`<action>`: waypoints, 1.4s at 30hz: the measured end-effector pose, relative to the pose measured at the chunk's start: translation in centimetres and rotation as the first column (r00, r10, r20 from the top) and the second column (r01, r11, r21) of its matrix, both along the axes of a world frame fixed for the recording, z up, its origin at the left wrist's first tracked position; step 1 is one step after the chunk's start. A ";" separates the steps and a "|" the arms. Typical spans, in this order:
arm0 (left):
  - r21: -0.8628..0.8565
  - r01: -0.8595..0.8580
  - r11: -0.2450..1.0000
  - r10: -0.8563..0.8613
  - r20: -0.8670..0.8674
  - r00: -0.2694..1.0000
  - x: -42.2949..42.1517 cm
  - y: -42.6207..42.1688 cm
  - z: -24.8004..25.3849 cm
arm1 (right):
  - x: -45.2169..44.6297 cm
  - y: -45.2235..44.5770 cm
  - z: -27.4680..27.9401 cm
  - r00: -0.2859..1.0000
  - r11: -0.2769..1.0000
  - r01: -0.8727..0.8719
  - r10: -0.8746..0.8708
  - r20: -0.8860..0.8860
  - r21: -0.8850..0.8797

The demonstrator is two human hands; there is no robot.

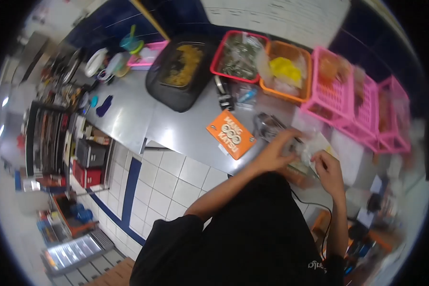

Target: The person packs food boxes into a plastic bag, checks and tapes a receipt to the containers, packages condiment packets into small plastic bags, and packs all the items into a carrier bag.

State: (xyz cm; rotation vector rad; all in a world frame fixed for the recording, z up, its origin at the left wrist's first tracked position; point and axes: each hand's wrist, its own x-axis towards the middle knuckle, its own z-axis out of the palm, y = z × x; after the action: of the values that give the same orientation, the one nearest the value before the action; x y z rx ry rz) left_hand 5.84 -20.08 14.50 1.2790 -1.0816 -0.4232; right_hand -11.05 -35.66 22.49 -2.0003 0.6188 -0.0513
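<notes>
My left hand (273,153) reaches over the counter with thumb and fingers spread in a curve. Just beyond its fingertips is a crumpled, clear plastic bag (309,147), blurred. My right hand (328,170) is closed, pinching the near edge of that plastic between thumb and fingers. What the bag contains cannot be made out. A dark, shiny plastic-wrapped bundle (268,125) lies behind my left hand. To the left of it sits an orange printed box (230,135) on the steel counter.
Along the wall stand a black container with yellowish food (182,66), a red basket of plastic packets (239,56), an orange basket (286,95) and several pink baskets (352,95). A black-handled tool (224,94) lies before them. The counter edge (190,155) drops to a tiled floor.
</notes>
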 end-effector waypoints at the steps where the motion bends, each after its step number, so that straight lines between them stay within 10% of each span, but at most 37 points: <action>1: 0.083 -0.009 0.997 0.000 0.099 0.995 0.7 0.8 -0.5 | -0.1 0.1 -0.4 0.999 0.998 0.005 -0.008 0.042 0.059; 5: 0.405 -0.218 0.888 -0.042 0.543 0.839 4.3 2.5 -3.3 | -0.7 0.5 -0.6 1.000 0.997 0.026 -0.027 0.012 0.079; 9: 0.632 -0.205 0.747 -0.214 0.520 0.827 7.1 2.0 -4.9 | -0.7 1.3 0.0 0.998 0.990 0.056 -0.060 0.027 0.132; 20: 0.398 0.129 0.908 -0.308 0.428 0.849 10.8 -2.0 -8.2 | -0.9 4.3 2.3 0.975 0.967 0.218 -0.222 0.017 0.132; 25: 0.362 0.256 0.896 -0.368 0.285 0.885 11.1 -2.5 -8.2 | 1.0 4.6 1.8 0.957 0.660 0.287 -0.230 0.177 -0.694; 31: 0.441 0.364 0.821 -0.467 0.150 0.872 12.0 -2.4 -9.5 | 4.6 3.5 -3.0 0.983 0.794 0.122 -0.177 -0.036 -0.595; 35: 0.387 0.391 0.835 -0.494 0.215 0.843 11.5 -2.2 -7.4 | 4.8 5.2 -1.4 0.854 0.882 0.470 -0.461 0.241 0.020; 36: 0.297 0.474 0.829 -0.546 0.248 0.800 11.5 -1.6 -5.5 | 5.1 6.0 -3.0 0.782 0.835 0.528 -0.404 0.475 -0.159; 42: 0.042 0.635 0.771 -0.637 0.054 0.769 8.9 -1.4 4.8 | -2.0 8.2 13.6 0.673 0.675 0.721 -0.626 0.394 -0.158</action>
State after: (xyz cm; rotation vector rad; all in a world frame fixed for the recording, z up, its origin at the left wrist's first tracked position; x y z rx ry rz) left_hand 14.77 -21.47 19.29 0.9122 -1.5712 -0.9126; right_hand -13.02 -27.44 36.07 -1.8670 1.1839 -0.9637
